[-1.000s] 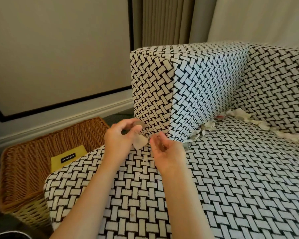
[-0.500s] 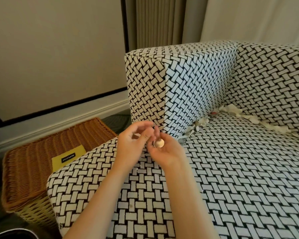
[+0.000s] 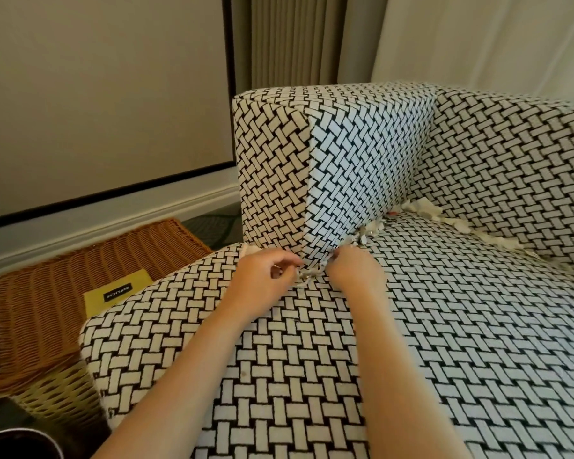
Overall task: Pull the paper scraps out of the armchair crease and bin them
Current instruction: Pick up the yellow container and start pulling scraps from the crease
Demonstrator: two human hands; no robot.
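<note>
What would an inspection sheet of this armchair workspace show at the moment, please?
Surface: armchair seat, woven black-and-white fabric.
Job's things: paper scraps line the crease beside the armrest and along the backrest.
Clutter: wicker basket with yellow label, left of the armchair; dark round container, bottom left.
Hands: left hand pinches scraps at the crease front; right hand fingertips in the crease, grip hidden.
Cables: nothing seen.
Surroundings: panelled wall, skirting, pleated curtain.

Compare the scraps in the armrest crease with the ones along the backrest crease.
The armrest scraps are small, greyish and bunched, right by the left hand and right hand; the backrest scraps are paler, larger and strung out in a line. The armrest scraps are where the hands work; the backrest scraps lie far off, untouched. Both sit wedged against the seat.
</note>
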